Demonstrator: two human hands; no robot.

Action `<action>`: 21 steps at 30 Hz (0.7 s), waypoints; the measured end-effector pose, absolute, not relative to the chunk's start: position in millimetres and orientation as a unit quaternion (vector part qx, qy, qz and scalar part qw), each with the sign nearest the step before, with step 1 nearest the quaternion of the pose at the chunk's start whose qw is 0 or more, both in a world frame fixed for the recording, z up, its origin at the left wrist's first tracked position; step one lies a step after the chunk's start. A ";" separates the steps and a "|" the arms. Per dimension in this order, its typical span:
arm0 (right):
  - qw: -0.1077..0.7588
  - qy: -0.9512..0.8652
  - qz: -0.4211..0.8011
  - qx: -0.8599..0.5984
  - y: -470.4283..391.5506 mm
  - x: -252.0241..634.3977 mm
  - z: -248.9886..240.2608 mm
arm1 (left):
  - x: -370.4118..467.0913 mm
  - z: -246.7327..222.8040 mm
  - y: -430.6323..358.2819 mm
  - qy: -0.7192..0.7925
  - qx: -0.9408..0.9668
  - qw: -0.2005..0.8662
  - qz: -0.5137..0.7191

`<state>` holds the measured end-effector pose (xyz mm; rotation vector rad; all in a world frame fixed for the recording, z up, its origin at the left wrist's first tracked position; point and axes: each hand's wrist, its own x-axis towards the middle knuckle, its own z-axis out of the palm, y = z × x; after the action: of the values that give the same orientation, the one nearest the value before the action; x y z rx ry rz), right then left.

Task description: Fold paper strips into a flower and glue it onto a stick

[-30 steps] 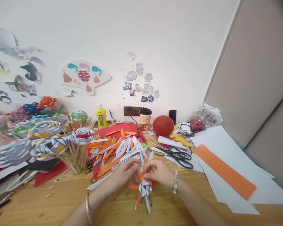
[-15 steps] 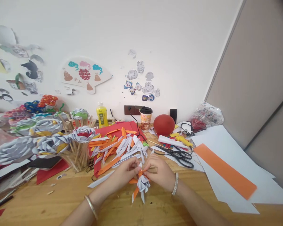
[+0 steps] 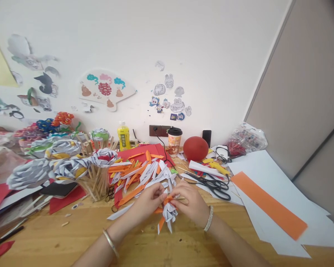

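Paper flower (image 3: 170,213): in the head view it is to the left of the scissors (image 3: 210,182) and nearer to the person. The folds look thin, so they might bend or tear if fingers squeeze too hard. An orange piece (image 3: 168,200) could pop loose if one hand pulls more. The left hand (image 3: 151,198) and right hand (image 3: 191,203) face each other, fingers curled, both pinching the flower's far side. I can't tell just which fold each fingertip has.
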<state>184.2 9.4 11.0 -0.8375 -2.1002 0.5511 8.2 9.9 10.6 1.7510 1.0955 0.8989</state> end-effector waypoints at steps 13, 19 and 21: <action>0.361 -0.881 0.151 -0.266 15.2 180.7 1.8 | 9.4 2.1 12.4 0.474 0.717 0.406 0.309; 0.352 -0.894 0.132 -0.245 15.4 181.6 1.8 | 9.9 0.6 11.3 0.486 0.696 0.438 0.295; 0.350 -0.906 0.089 -0.220 15.9 181.8 -0.4 | 10.2 0.7 11.2 0.494 0.697 0.426 0.297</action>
<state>181.8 15.9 -0.4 -0.5699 -2.3474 0.2299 10.2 11.2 0.7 1.7427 1.2355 0.7418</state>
